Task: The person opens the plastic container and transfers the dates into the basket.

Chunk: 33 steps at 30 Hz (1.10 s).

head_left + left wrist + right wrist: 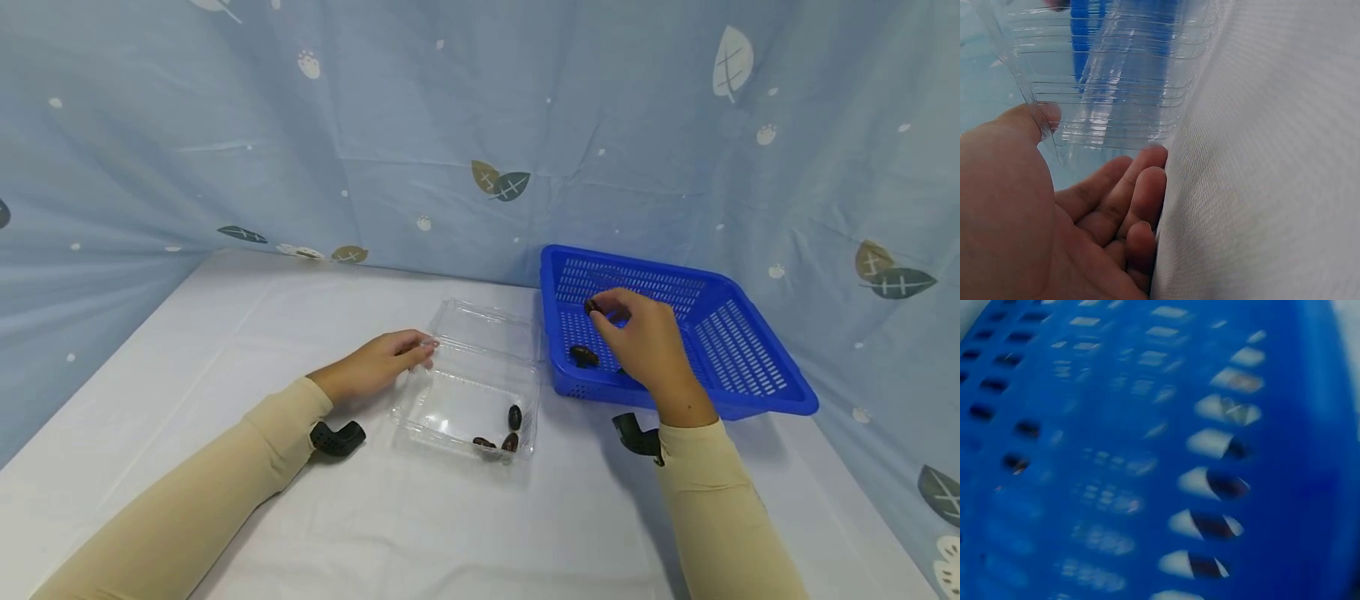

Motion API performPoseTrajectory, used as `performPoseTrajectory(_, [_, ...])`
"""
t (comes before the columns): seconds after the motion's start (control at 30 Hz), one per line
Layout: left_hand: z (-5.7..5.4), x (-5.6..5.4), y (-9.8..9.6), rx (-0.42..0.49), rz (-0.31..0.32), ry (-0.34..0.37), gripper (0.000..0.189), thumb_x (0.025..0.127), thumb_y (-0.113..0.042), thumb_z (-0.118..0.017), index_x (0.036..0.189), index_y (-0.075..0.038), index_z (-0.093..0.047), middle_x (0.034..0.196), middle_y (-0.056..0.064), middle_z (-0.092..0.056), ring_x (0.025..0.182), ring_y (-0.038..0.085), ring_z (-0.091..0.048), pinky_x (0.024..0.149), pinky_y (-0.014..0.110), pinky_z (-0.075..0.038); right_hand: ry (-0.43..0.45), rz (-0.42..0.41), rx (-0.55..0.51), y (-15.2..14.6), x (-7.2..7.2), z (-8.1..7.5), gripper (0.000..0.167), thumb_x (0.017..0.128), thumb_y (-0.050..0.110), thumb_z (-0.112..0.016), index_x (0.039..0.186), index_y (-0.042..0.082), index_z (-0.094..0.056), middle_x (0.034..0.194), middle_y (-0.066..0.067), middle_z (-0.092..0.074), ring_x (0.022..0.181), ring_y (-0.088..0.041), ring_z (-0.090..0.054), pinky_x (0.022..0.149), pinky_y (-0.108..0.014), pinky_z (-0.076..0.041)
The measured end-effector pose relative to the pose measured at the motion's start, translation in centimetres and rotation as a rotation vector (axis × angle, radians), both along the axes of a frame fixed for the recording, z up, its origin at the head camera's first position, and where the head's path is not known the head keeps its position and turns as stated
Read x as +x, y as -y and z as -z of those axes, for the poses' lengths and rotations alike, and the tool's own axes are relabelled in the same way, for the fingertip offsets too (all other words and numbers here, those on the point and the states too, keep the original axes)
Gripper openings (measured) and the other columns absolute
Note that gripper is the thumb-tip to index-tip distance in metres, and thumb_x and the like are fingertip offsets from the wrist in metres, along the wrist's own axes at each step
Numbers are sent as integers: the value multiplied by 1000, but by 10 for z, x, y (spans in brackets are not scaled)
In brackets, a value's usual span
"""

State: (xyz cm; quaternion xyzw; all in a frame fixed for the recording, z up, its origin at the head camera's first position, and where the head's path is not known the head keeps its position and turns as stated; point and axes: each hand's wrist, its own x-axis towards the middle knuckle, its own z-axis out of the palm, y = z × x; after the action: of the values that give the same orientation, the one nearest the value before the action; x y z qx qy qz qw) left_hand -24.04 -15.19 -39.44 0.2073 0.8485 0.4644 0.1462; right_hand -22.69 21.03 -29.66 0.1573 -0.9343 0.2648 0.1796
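Note:
A clear plastic clamshell box (468, 392) lies with its lid raised toward the back. My left hand (382, 360) holds its left edge; in the left wrist view the thumb (1050, 115) laps over the rim while the fingers curl low beside the wall. Several dark brown oval pieces, like dates (514, 417), are in the box's near right corner. Over the blue basket (772, 396), my right hand (641, 337) pinches another dark date-like piece (590, 307) between thumb and fingers. The right wrist view is blurred and shows only the slotted basket wall (1297, 487).
More dark pieces (583, 357) lie on the basket floor, partly hidden by my right hand. The basket stands at the back right, close beside the box. A white cloth (360, 517) covers the table. Behind it hangs a blue leaf-printed curtain (420, 125).

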Motion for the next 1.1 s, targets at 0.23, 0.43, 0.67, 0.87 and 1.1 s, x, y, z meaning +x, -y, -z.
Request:
performPoseTrajectory(0.23, [-1, 0, 0, 1, 7, -5, 48, 107, -45, -41, 141, -13, -52, 117, 4, -68, 113, 21, -58, 104, 44, -44, 314, 31, 120, -12, -11, 7, 27, 98, 16, -64, 122, 3, -67, 110, -24, -72, 74, -26, -67, 59, -36, -51])
performPoseTrajectory(0.43, [-1, -1, 0, 16, 12, 0, 45, 108, -42, -41, 140, -11, -53, 117, 4, -67, 114, 22, -57, 104, 45, -44, 434, -37, 144, -17, -18, 13, 23, 96, 17, -64, 114, 6, -72, 105, -20, -73, 84, -28, -67, 68, -38, -52])
performPoseTrajectory(0.67, [0, -1, -1, 37, 0, 3, 43, 108, -41, -42, 137, -11, -55, 115, 4, -67, 115, 22, -57, 106, 45, -42, 534, -211, 137, -23, -23, 17, 23, 95, 17, -63, 111, 5, -75, 111, -12, -74, 102, -26, -66, 89, -47, -54])
performPoseTrajectory(0.87, [4, -3, -1, 57, -20, 13, 44, 107, -45, -43, 133, -12, -58, 115, 4, -66, 115, 21, -58, 109, 46, -40, 560, -227, 100, -25, -24, 17, 25, 96, 17, -59, 112, 5, -74, 109, -11, -73, 86, -16, -64, 78, -33, -54])
performPoseTrajectory(1.1, [4, -3, -1, 42, -27, 9, 45, 106, -47, -43, 132, -13, -58, 114, 3, -66, 115, 21, -58, 108, 46, -41, 599, -264, 91, -25, -25, 18, 21, 97, 16, -56, 92, 9, -75, 77, 0, -60, 71, -15, -51, 68, -31, -45])
